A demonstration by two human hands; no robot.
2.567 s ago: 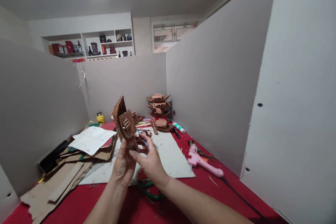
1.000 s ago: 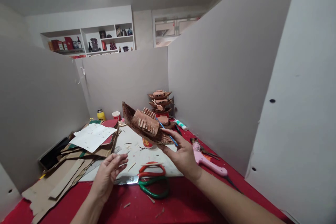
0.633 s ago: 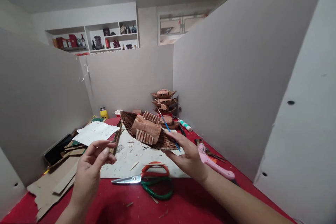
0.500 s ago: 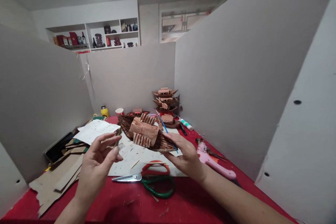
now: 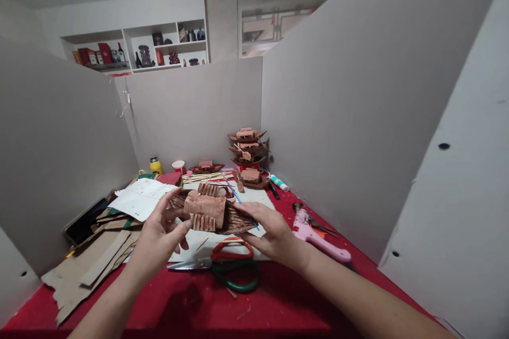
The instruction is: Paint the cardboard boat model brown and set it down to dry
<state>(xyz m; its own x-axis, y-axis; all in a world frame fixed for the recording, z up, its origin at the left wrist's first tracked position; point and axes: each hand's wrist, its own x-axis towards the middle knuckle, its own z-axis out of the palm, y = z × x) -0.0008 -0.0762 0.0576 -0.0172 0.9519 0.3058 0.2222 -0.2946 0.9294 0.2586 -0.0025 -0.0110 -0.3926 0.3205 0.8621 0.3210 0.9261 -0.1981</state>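
A brown model boat (image 5: 204,208) with a curved cabin roof and ridged side awnings is held up over the white sheet. My left hand (image 5: 163,225) is closed around its left end, thumb in front and fingers behind. My right hand (image 5: 274,230) grips the right end between thumb and fingers. A thin blue stick (image 5: 232,189), perhaps a brush, slants across the boat's right end and passes by the right fingers. Below lie scissors (image 5: 234,275) with one orange and one green handle.
A pink glue gun (image 5: 321,243) and pliers (image 5: 324,228) lie at the right. Stacked model boats (image 5: 246,148) stand at the back, near a paper cup (image 5: 178,167) and a yellow bottle (image 5: 155,166). Cardboard pieces (image 5: 95,265) cover the left. Grey panels (image 5: 191,111) enclose the table.
My left hand has moved from beside the boat onto its left end and closed on it. The boat has come slightly left and lower and tilted a little. The view has shifted slightly.
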